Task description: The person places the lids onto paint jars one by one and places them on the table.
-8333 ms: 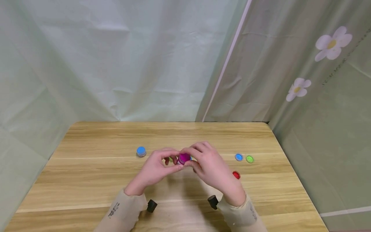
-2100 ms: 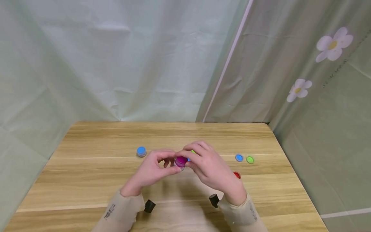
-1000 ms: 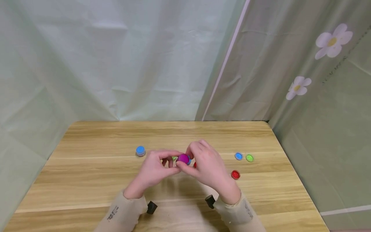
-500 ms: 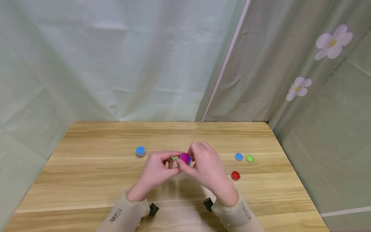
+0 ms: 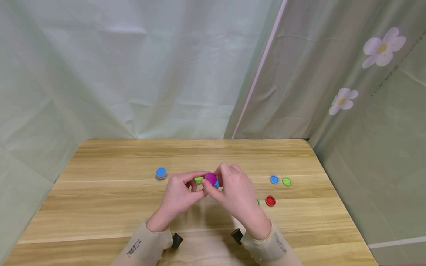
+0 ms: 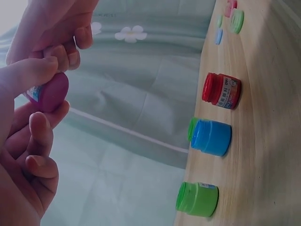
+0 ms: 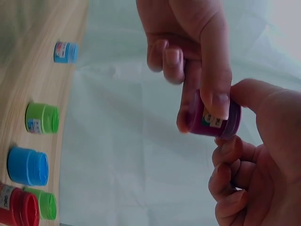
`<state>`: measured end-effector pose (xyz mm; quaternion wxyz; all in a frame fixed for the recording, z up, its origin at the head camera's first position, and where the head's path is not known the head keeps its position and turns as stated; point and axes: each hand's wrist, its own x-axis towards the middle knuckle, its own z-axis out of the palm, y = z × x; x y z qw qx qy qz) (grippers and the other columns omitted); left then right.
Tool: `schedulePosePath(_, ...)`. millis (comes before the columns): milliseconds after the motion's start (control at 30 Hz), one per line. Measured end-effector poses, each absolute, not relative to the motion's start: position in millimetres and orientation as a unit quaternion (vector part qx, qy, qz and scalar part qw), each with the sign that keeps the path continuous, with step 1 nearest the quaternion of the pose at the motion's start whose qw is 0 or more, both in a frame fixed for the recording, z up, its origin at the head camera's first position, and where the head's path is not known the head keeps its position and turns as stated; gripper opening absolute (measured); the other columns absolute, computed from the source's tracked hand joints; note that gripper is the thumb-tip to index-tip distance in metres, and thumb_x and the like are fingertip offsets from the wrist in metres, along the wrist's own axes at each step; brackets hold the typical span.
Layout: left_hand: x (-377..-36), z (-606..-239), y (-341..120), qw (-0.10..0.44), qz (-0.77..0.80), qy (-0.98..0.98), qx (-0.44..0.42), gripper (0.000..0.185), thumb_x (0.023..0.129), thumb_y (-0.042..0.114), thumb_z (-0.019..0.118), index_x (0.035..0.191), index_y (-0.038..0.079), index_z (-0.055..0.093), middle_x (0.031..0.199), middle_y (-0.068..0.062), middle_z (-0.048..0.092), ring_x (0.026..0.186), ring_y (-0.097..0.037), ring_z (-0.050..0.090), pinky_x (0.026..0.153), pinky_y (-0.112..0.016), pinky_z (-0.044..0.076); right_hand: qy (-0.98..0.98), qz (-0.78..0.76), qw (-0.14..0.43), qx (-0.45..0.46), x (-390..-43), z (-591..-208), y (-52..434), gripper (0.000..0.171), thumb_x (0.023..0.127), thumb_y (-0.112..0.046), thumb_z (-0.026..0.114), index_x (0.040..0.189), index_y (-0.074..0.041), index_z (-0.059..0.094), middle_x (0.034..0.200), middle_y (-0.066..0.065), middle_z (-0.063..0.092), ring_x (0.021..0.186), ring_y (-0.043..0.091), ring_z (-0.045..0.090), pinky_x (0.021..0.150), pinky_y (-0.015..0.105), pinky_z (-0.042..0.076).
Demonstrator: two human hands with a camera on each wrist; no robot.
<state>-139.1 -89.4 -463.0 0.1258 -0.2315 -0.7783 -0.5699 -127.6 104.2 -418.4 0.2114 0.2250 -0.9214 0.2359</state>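
Head view is showing both hands meeting mid-frame — left hand (image 5: 181,192) gripping the purple jar (image 5: 211,178), right hand (image 5: 233,190) pinching its lid.

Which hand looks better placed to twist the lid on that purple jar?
Probably the right hand: its thumb and fingertips pinch the top end of the purple jar, while the left hand holds the body from the other side, so it seems suited to steadying. The lid's state is hidden.
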Motion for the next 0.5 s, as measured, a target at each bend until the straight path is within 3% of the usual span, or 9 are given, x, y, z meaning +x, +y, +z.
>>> schedulePosePath(100, -138.8, -462.9, -90.0, 0.123, -0.570, -0.781, -0.223, 0.036, 0.081, 0.008, 0.094, 0.114, 0.016, 0.084, 0.063, 0.010, 0.056, 0.056, -0.009, 0.051, 0.045, -0.025, 0.036, -0.919, 0.244, 0.214, 0.223, -125.9, -417.8, 103.1, 0.037, 0.093, -0.041, 0.083, 0.092, -0.012, 0.060, 0.068, -0.011, 0.049, 0.064, 0.009, 0.044, 0.048, 0.022, 0.037)
schedulePosePath(367, -139.1, -463.7, -89.5, 0.127, -0.571, -0.777, -0.232, 0.037, 0.080, 0.004, 0.093, 0.115, 0.014, 0.083, 0.062, 0.012, 0.055, 0.054, -0.009, 0.050, 0.046, -0.025, 0.037, -0.917, 0.246, 0.219, 0.223, -126.2, -418.9, 103.3, 0.040, 0.091, -0.042, 0.086, 0.093, -0.011, 0.060, 0.066, -0.011, 0.049, 0.062, 0.009, 0.044, 0.048, 0.022, 0.036)
schedulePosePath(500, -138.9, -462.6, -89.2, 0.132, -0.573, -0.780, -0.215, 0.036, 0.080, 0.006, 0.094, 0.115, 0.012, 0.084, 0.062, 0.013, 0.053, 0.054, -0.008, 0.048, 0.045, -0.025, 0.036, -0.910, 0.253, 0.231, 0.235, -126.0, -419.3, 102.3, 0.038, 0.093, -0.037, 0.084, 0.079, -0.015, 0.056, 0.063, -0.012, 0.045, 0.061, 0.008, 0.042, 0.048, 0.022, 0.034)
